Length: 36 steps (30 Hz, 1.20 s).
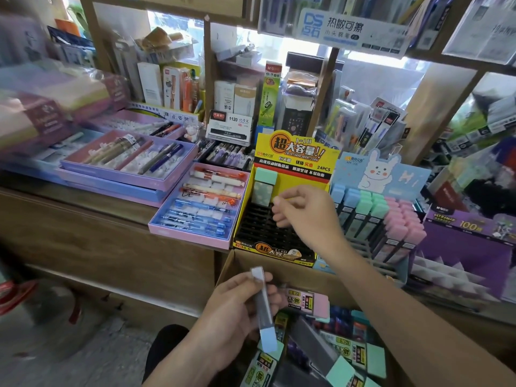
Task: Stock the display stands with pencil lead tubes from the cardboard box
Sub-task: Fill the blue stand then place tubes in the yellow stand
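Left hand (237, 308), lower centre, pinches dark pencil lead tube with pale blue caps (264, 305) over brown cardboard box (418, 344), whose contents are cut off by the bottom edge. Right hand (304, 216) is curled at yellow display stand (304, 180) beside mint-green tube (264, 188); can't tell if it holds anything.

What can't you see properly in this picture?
All head view:
- Right hand: curled fingers hide whether it holds anything.
- Yellow display stand: that hand covers some slots.
- Cardboard box: cut by the bottom edge, arms across it, so its tubes cannot be counted.
- Pencil lead tube in the left hand: label blurred.
- Pastel boxes far left: blurred.
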Tool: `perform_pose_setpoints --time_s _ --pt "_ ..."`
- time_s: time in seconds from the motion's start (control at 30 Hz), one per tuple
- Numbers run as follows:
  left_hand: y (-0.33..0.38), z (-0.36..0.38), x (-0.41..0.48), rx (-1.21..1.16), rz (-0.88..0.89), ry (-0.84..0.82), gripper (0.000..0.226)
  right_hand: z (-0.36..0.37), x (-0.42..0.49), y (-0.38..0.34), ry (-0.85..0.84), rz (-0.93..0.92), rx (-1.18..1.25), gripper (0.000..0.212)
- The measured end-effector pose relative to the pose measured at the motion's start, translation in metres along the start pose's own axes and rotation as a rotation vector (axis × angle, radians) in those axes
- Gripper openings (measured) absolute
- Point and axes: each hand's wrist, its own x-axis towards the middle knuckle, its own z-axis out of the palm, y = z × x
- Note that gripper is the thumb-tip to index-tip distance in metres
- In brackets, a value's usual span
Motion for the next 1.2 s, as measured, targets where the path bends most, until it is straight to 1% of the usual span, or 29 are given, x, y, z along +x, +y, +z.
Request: perform_pose_setpoints --time_s 0.07,0.13,0.2,0.27,0.37,0.4,0.43,0.47,0.5,0.6,0.67,0.73,0.8,0.87,1.0,1.1,1.2 --pt "0.001 0.001 -0.001 -0.031 0.014 -0.002 0.021 -0.013 -0.032 0.002 -0.051 -0.005 0.051 0.004" --pt "0.002 0.002 0.0 -0.059 0.019 -0.007 0.023 -0.026 -0.064 0.01 -0.083 0.026 0.047 0.006" --pt "0.001 0.002 0.001 -0.075 0.018 -0.011 0.025 -0.036 -0.095 0.023 -0.124 0.111 0.055 0.01" --pt "0.0 0.001 0.002 -0.075 0.016 -0.023 0.028 -0.04 -0.12 0.038 -0.167 0.246 0.105 0.017" --pt "-0.002 -0.002 0.005 -0.074 0.017 -0.057 0.036 -0.035 -0.143 0.057 -0.26 0.481 0.218 0.016" --pt "-0.004 -0.002 0.005 -0.068 0.018 -0.072 0.037 -0.032 -0.146 0.059 -0.302 0.579 0.297 0.02" --pt "-0.005 -0.002 0.005 -0.058 0.017 -0.09 0.038 -0.03 -0.148 0.061 -0.33 0.674 0.402 0.028" --pt "-0.006 -0.002 0.005 -0.047 0.016 -0.106 0.038 -0.029 -0.149 0.062 -0.345 0.739 0.508 0.034" --pt "-0.007 -0.002 0.005 -0.034 0.013 -0.117 0.038 -0.028 -0.148 0.062 -0.341 0.767 0.584 0.037" --pt "-0.007 -0.002 0.004 0.014 0.014 -0.129 0.038 -0.033 -0.145 0.063 -0.278 0.756 0.656 0.04" --pt "-0.005 -0.002 0.002 0.094 0.026 -0.112 0.034 -0.038 -0.143 0.065 -0.238 0.722 0.679 0.037" --pt "-0.004 -0.001 -0.001 0.166 0.039 -0.078 0.031 -0.043 -0.143 0.066 -0.208 0.665 0.692 0.031" --pt "-0.005 -0.001 -0.002 0.188 0.036 -0.061 0.033 -0.048 -0.142 0.066 -0.183 0.586 0.677 0.025" --pt "-0.006 0.0 -0.001 0.189 0.036 -0.059 0.035 -0.052 -0.141 0.067 -0.15 0.513 0.659 0.028" --pt "-0.009 0.003 -0.002 0.248 0.055 -0.042 0.032 -0.059 -0.138 0.072 -0.025 0.414 0.64 0.03" --pt "-0.012 0.004 -0.003 0.329 0.061 -0.009 0.029 -0.061 -0.136 0.074 0.045 0.378 0.678 0.028" --pt "-0.015 0.004 -0.003 0.456 0.093 0.006 0.028 -0.062 -0.135 0.077 0.059 0.382 0.704 0.022"
